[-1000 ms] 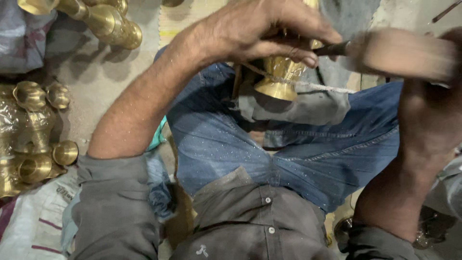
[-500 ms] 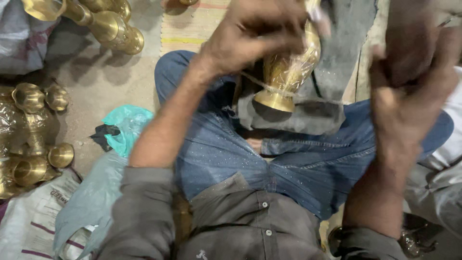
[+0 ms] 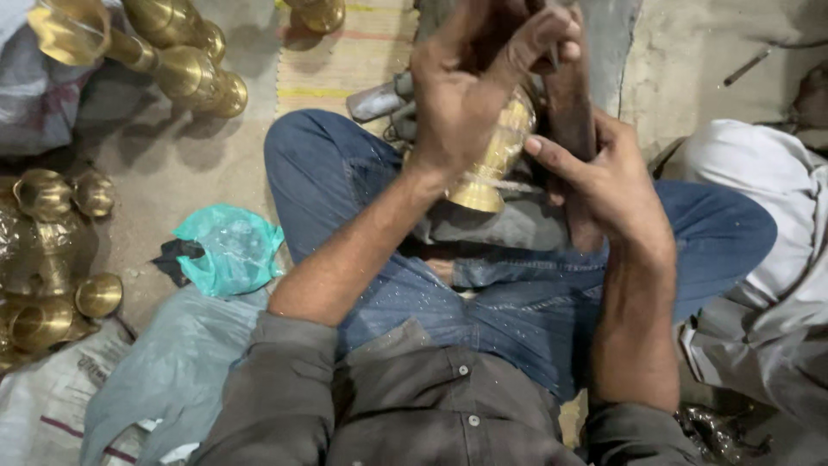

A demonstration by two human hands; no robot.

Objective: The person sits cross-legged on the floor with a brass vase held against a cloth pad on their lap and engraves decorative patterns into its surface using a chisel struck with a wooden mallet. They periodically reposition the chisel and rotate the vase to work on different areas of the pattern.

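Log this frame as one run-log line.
left hand: steadies golden brass vase | right hand: grips dark wooden handle beside vase | vase over lap in blue jeans | more brass vases left

At your ten o'clock lies a crumpled green plastic bag (image 3: 228, 250) on the floor. Brass goblets (image 3: 172, 52) lie tipped at eleven, more brass pieces (image 3: 52, 259) crowd nine, and a striped mat (image 3: 345, 60) sits near twelve.
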